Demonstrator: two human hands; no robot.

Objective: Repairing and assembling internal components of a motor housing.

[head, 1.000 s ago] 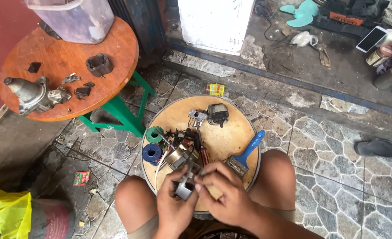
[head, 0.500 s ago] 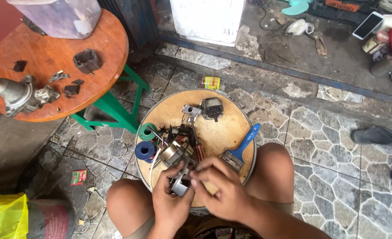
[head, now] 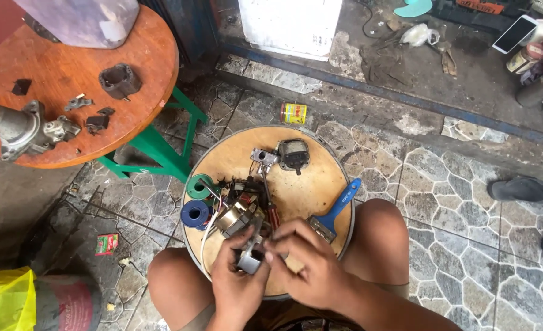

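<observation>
Both hands have shifted little; my left hand (head: 237, 283) and right hand (head: 308, 270) stay clamped, fingers together, on the small metal motor part (head: 250, 257) over the near edge of the round wooden board (head: 308, 184), beside the blue-handled brush (head: 335, 211).

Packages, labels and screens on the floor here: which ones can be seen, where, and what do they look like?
Small yellow-and-red labelled tin: lying on the stone floor beyond the round board.
Flat red-and-green packet: floor, left of the knee.
White phone with dark screen: top right, tilted.
Round can with pale label: beside the phone.
</observation>
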